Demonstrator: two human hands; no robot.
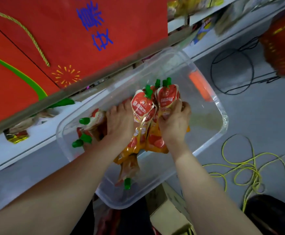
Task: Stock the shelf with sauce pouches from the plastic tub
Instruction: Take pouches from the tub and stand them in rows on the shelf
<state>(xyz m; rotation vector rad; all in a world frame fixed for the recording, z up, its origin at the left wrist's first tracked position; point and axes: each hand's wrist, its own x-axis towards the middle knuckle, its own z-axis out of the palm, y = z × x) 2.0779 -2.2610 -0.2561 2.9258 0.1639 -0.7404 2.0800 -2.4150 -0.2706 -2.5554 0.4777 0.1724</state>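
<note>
Right pouch [168, 99], gripped in the right hand [174, 122]: white Chinese characters on a red field, last two legible as 沙司; small logo above them too blurred to read.
Left pouch [141, 107], just beside the left hand [119, 122]: same layout of white characters, creased, not legible.
Red panel [53, 31], well beyond the left hand: large blue handwritten Chinese characters, inverted, not legible.
Red lantern [284, 43], far beyond the right hand: gold markings, blurred, unreadable.
</note>
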